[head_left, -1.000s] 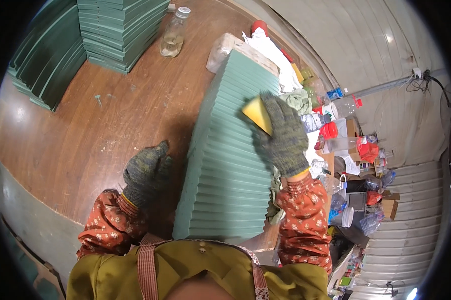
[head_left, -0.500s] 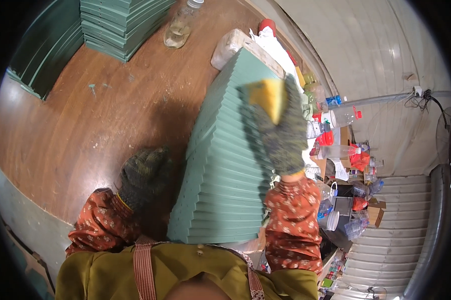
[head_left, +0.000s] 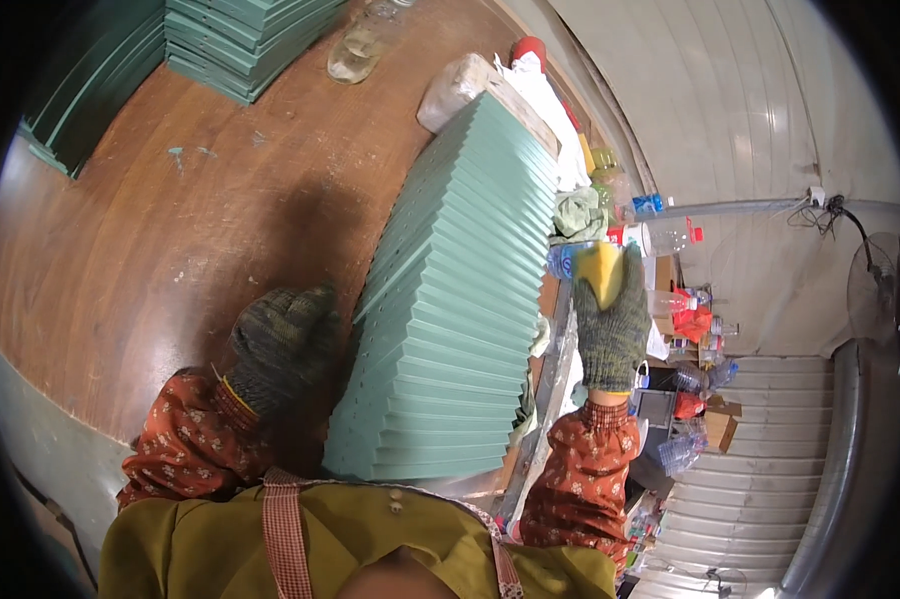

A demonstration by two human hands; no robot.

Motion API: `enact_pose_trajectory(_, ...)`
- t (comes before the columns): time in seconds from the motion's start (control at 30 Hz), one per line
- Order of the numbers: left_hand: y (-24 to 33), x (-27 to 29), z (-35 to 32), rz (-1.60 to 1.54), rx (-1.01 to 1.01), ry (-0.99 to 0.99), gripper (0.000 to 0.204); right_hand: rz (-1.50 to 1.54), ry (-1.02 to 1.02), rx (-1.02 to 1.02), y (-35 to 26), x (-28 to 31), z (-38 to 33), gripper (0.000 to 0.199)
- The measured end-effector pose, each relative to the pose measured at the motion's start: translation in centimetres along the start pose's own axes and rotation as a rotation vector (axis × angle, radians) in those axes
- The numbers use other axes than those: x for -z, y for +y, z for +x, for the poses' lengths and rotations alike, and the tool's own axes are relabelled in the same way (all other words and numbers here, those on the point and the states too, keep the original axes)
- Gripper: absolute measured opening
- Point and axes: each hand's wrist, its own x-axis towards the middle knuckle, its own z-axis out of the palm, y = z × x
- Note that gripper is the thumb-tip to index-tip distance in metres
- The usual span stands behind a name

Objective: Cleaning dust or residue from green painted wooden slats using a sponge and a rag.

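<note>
Gloved left hand [head_left: 282,339] curled loosely; gloved right hand [head_left: 609,324] raised, fingers closed.

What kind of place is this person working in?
Probably a small workshop: fanned green flat sheets on a brown wooden table, more green stacks, a corrugated metal wall, and the gloved right hand holding a yellow sponge.

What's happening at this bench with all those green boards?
A person in knitted work gloves stands over a fanned-out stack of green boards on a wooden table. The right hand holds a yellow sponge just past the stack's right edge, off the boards. The left hand rests closed beside the stack's left side. More green boards are piled at the far end of the table, beside a clear bottle.
</note>
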Motion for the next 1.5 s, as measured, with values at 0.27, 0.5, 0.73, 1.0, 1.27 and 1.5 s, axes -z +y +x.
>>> enact_pose_trajectory(0.27,-0.7,-0.5,-0.7,-0.001,0.026,0.008,0.023,0.299,0.073,0.403,-7.1,-0.8,7.4,0.071)
enact_pose_trajectory(0.5,-1.4,-0.7,-1.0,-0.035,0.025,0.008,0.022,0.072,-0.108,0.323,-9.1,-1.4,8.2,0.067)
enact_pose_trajectory(0.73,-0.6,-0.4,-0.4,-0.007,0.025,-0.006,0.022,-0.153,-0.264,0.001,-0.5,-0.1,5.4,0.062)
enact_pose_trajectory(1.0,-1.0,-0.1,-0.8,-0.014,0.048,-0.114,0.022,0.35,-0.136,0.305,-4.7,-0.2,3.1,0.069)
enact_pose_trajectory(1.27,-0.8,-0.2,-0.5,0.005,0.07,-0.137,0.021,0.074,-0.219,0.048,0.2,1.5,0.8,0.068)
enact_pose_trajectory(1.5,-1.1,-0.7,-1.2,0.021,0.045,-0.058,0.022,0.392,-0.04,0.516,-7.4,2.2,-2.1,0.065)
